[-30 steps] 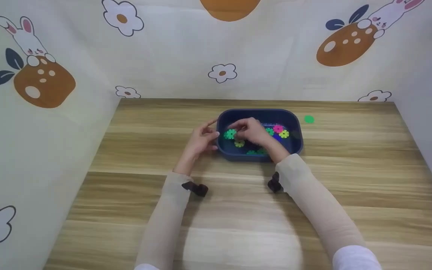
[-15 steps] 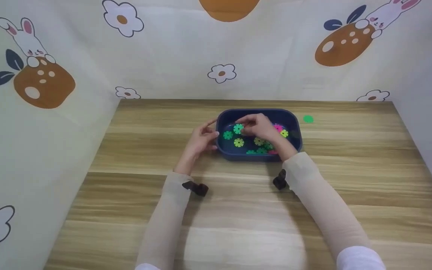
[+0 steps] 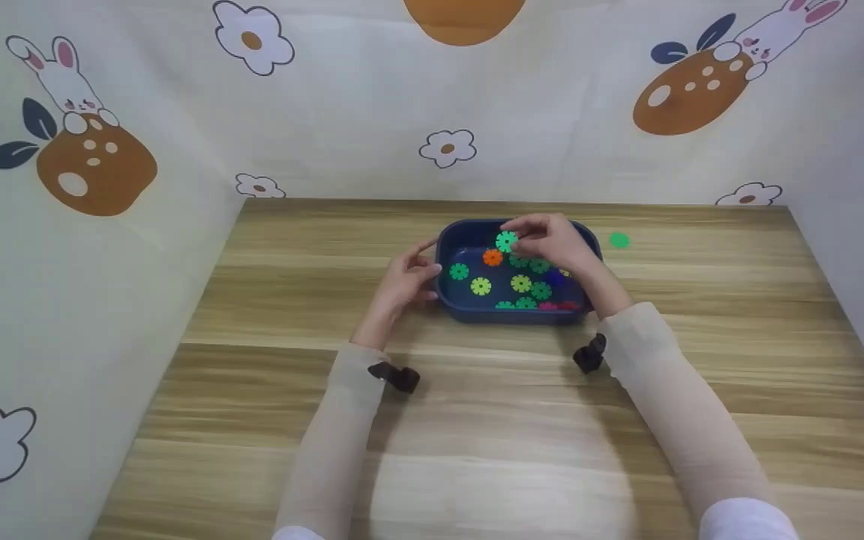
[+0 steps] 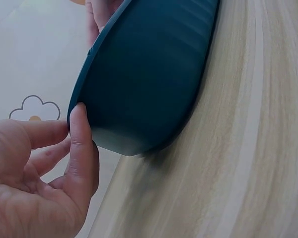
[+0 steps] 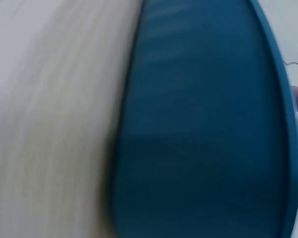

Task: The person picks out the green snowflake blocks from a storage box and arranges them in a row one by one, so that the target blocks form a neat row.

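Two sleeved forearms (image 3: 327, 450) cross the surface (image 3: 477, 427). The left hand (image 3: 406, 280) pinches the left rim of one blue tray (image 3: 514, 316). Inside show two whole yellow snowflake discs (image 3: 481, 286), then one orange disc (image 3: 493, 258). The curled right hand (image 3: 554, 245) pinches one green snowflake disc (image 3: 502, 242); another green disc (image 3: 619, 240) lies outside, far right.

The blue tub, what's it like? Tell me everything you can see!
The blue tub is oblong, with rounded corners, smooth-looking walls and a raised rim; it looks like plastic. It stands upright and open-topped on the wood-patterned table. Colourful toothed pieces lie inside. The left hand holds its left end at the rim. The right hand is over it; whether they touch, I can't tell.
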Action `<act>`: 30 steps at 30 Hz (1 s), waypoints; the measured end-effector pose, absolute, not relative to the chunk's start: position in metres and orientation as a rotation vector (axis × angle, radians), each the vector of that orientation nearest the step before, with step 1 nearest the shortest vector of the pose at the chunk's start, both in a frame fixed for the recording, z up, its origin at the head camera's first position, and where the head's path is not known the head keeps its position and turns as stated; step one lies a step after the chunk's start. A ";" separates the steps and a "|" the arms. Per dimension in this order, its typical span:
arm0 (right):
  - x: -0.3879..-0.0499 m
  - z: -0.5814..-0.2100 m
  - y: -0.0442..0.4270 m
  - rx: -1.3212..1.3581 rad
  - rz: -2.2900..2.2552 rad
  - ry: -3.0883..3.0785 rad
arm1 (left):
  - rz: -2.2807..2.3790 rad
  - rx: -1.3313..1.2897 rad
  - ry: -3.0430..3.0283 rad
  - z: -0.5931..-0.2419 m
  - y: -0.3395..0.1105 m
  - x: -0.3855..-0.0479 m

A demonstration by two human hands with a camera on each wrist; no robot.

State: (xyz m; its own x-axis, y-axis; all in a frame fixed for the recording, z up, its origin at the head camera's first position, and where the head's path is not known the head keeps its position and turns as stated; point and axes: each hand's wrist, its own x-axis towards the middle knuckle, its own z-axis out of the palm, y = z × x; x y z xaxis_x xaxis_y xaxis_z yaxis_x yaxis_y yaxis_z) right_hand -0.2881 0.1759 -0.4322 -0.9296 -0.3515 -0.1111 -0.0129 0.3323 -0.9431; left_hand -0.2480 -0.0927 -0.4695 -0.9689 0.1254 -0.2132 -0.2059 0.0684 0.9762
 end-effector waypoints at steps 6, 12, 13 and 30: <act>-0.282 -0.414 0.190 -0.315 -1.691 2.283 | 1.998 -0.102 2.081 -0.470 -0.091 -0.248; -0.278 -0.405 0.207 -0.301 -1.663 2.348 | 1.978 -0.114 2.104 -0.468 -0.093 -0.247; -0.280 -0.407 0.212 -0.294 -1.657 2.364 | 1.975 -0.116 2.105 -0.468 -0.092 -0.247; -0.277 -0.398 0.274 -0.145 -1.795 2.426 | 1.957 -0.097 2.126 -0.468 -0.093 -0.248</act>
